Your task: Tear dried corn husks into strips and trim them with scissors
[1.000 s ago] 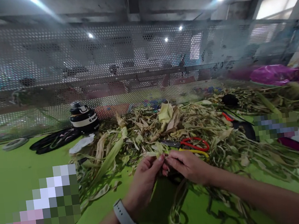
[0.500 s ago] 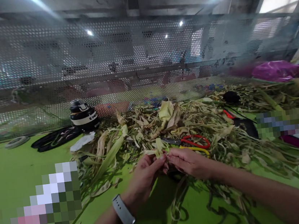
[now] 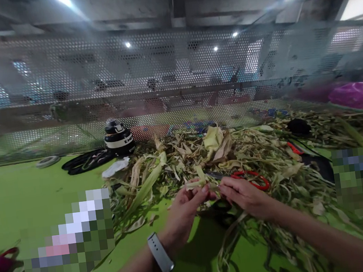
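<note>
My left hand (image 3: pixel 186 206), with a watch strap on the wrist, pinches a folded piece of pale corn husk (image 3: pixel 200 174) between thumb and fingers. Close beside it, my right hand (image 3: pixel 245 196) has its thumb and fingertips pressed together near the husk's right end. Whatever lies between those right fingertips is too small to make out. Just behind the hands lie scissors with red handles (image 3: pixel 264 184), partly covered by my right hand. Below the fingers a dark object (image 3: pixel 223 208) rests in shadow on the green table (image 3: pixel 186 259).
A heap of dry husks (image 3: pixel 183 147) spreads behind the hands and to the right. At the back left stand a black-and-white bottle (image 3: pixel 119 141), a black strap-like item (image 3: pixel 87 161) and a crumpled white tissue (image 3: pixel 115 167). A perforated screen (image 3: pixel 160 72) rises behind. Two patches are pixelated.
The camera view has turned left, so everything sits further right in the picture. My right fingertips have drawn slightly away from my left hand, which still grips the corn husk.
</note>
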`<action>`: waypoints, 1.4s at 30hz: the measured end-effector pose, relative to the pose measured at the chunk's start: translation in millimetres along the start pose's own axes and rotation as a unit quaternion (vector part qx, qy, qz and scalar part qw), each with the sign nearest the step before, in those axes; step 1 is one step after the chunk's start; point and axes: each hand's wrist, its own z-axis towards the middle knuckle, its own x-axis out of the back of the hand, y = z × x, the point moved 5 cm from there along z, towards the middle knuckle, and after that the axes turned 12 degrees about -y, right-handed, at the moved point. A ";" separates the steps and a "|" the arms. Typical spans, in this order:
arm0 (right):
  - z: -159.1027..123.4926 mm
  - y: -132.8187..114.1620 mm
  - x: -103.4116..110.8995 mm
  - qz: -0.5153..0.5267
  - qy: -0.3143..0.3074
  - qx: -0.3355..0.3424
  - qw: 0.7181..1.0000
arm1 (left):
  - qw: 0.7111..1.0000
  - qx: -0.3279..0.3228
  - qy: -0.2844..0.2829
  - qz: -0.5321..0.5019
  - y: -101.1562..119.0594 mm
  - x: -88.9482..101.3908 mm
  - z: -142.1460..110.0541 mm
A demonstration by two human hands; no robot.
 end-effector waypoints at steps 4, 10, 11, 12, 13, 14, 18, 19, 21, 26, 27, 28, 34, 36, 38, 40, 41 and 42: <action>-1.4 0.1 -11.0 0.089 0.027 -0.020 0.995 | 0.999 -0.036 0.024 -0.011 0.0 -0.5 -0.3; -2.0 -7.9 -30.3 0.099 0.028 0.005 0.995 | 0.999 -0.021 0.014 -0.043 -14.8 -8.9 -1.3; -1.3 -5.7 -33.0 0.117 0.021 0.000 0.993 | 0.998 -0.016 0.014 -0.051 -16.9 -9.5 -1.5; -0.6 -3.8 -35.1 0.132 0.014 -0.001 0.991 | 0.998 -0.012 0.014 -0.058 -18.3 -9.5 -1.6; 0.0 -2.5 -36.4 0.142 0.008 0.001 0.990 | 0.998 -0.012 0.015 -0.062 -18.9 -9.2 -1.7; 0.5 -1.7 -36.9 0.147 0.003 0.005 0.989 | 0.998 -0.011 0.016 -0.063 -18.8 -8.4 -1.7; 1.2 -1.5 -37.8 0.154 -0.026 0.008 0.988 | 0.998 -0.006 0.032 -0.053 -15.9 -2.6 -1.1; 1.2 -1.8 -38.4 0.156 -0.032 0.007 0.987 | 0.998 -0.006 0.036 -0.049 -14.9 -1.3 -0.7; 1.2 -2.1 -40.3 0.160 -0.043 0.005 0.986 | 0.998 -0.005 0.038 -0.043 -12.9 0.2 0.4; 0.7 -2.0 -41.1 0.154 -0.059 0.003 0.986 | 0.998 0.006 0.032 -0.048 -7.7 -0.5 -0.3; 0.4 -1.3 -38.8 0.150 -0.059 -0.004 0.987 | 0.998 0.017 0.029 -0.049 -7.5 -1.0 -1.3; -0.1 -0.3 -34.8 0.145 -0.051 -0.014 0.988 | 0.998 0.030 0.026 -0.047 -7.7 -1.5 -2.6; -2.5 -2.0 -10.9 0.055 0.070 0.005 0.996 | 0.998 0.054 0.016 0.003 -13.1 -2.9 -6.2; -0.4 -3.8 -17.9 0.028 0.042 0.026 0.998 | 0.999 0.039 0.008 0.025 -14.1 -3.7 -4.4; 1.2 -4.4 -25.4 0.015 0.018 0.042 0.999 | 0.999 0.017 0.005 0.048 -13.1 -3.2 -2.1; 1.8 -4.2 -30.0 0.010 0.001 0.048 0.999 | 0.998 0.001 0.009 0.058 -11.0 -1.0 -0.3; 1.6 -4.3 -30.8 0.007 -0.008 0.049 0.999 | 0.998 -0.003 0.012 0.059 -9.8 0.4 0.3; 0.9 -5.0 -30.7 0.000 -0.017 0.048 0.999 | 0.998 -0.004 0.014 0.059 -8.5 1.7 0.7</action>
